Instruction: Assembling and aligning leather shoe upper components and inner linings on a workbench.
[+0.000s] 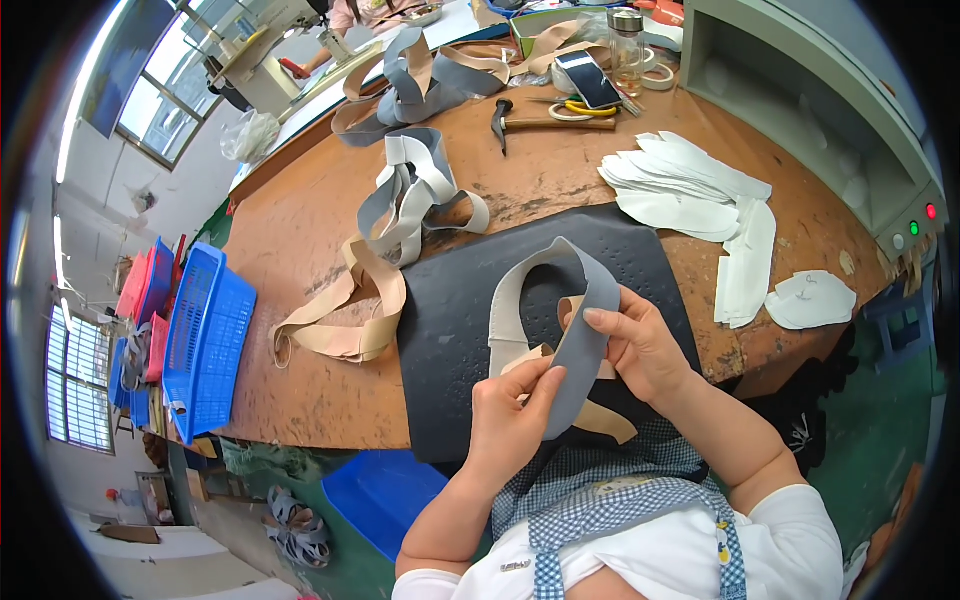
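The left hand point(515, 410) and right hand point(642, 345) each hold a pinching grip, thumb against fingers, on a flat, flexible blue-gray band point(583, 345) with a pale inner face, curved into a loop over the black, pitted mat point(440, 340) on the worn brown table point(265, 390). Beyond the table's left edge stands a blue slatted plastic basket point(208, 340), its contents indiscernible; a clear glass jar point(627, 55) stands at the back.
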